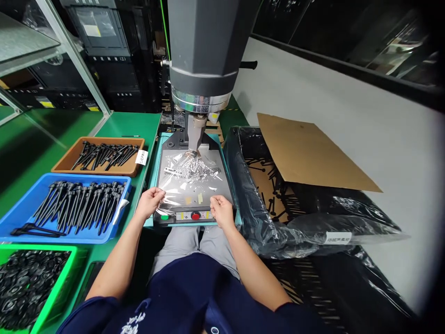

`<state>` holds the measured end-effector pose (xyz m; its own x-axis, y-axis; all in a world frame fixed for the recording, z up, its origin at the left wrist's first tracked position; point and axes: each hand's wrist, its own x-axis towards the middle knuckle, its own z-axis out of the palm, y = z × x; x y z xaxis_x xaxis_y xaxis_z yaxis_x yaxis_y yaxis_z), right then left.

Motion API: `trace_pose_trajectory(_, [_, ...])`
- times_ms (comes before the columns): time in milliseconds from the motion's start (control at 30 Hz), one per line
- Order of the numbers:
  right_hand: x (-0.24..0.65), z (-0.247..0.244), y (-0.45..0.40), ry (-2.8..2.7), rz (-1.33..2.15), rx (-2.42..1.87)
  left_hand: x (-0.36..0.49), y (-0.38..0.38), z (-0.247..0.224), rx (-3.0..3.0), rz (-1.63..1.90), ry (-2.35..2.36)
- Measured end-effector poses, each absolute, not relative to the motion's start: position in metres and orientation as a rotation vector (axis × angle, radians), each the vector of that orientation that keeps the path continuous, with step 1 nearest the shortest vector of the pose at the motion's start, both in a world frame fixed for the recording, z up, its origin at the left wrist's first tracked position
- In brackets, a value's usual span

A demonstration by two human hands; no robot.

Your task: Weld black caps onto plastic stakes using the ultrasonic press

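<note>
A sheet of clear plastic film [184,188] spreads over the grey metal plate of the machine base, crumpled under the machine's metal tip [195,137]. At the film's left edge my left hand [152,201] pinches it with fingers closed. My right hand [221,209] is closed in a pinch at the film's right side, above the front right of the base. Between my hands lie a red button [195,216] and small yellow stickers on the plate. A green button [164,217] is just below my left hand.
Left: an orange tray [136,170] and a blue tray [127,190] of black rods, and a green bin [71,260] of black round parts. Right: a plastic-lined box [243,185] of black rods under a cardboard sheet [313,153]. The machine head [205,46] hangs overhead.
</note>
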<state>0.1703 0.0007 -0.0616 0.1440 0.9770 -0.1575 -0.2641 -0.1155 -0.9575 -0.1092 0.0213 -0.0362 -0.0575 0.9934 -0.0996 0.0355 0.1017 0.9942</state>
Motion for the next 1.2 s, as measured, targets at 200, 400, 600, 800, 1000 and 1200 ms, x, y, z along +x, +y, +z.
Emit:
trace_pose_trajectory(200, [0.182,-0.053,-0.004,-0.800,1.469,-1.039,-0.107,0.010,-0.038,0.869,1.064,1.014])
trace_pose_trajectory(400, [0.176,-0.070,0.011,-0.572,1.795,-0.646,-0.082,0.003,-0.029,0.601,1.141,0.741])
trace_pose_trajectory(600, [0.119,-0.064,0.067,-0.803,1.639,-0.837,-0.061,-0.001,-0.016,0.558,1.115,0.624])
trace_pose_trajectory(800, [0.108,-0.018,0.112,-1.139,0.748,-1.173,-0.048,0.001,0.006,0.577,1.154,0.594])
trace_pose_trajectory(1000, [0.100,-0.003,0.141,-1.362,0.575,-1.252,-0.040,0.016,0.023,0.654,1.151,0.597])
trace_pose_trajectory(1200, [0.106,0.009,0.160,-1.365,0.641,-1.181,-0.044,0.028,0.031,0.594,1.185,0.587])
